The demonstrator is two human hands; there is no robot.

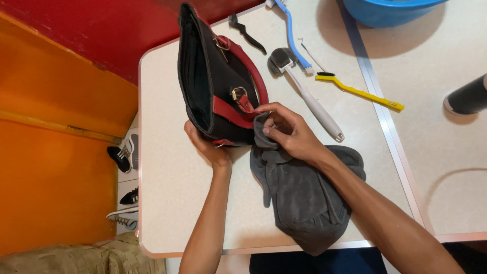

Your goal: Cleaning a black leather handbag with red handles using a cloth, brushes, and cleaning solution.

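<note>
Bag is black w/ red straps, red trim & brass-tone buckles; cloth is plain dark grey, desk off-white w/ fine speckle. Brushes: one black, one blue-handled, one white w/ grey head, one yellow w/ black bristles. Tub bright blue, wall red up top & orange below (sneakers on floor black & white), couch olive-tan woven pattern.

matt black bag, red trim, metal buckles; soft grey cloth; smooth speckled table.
</note>
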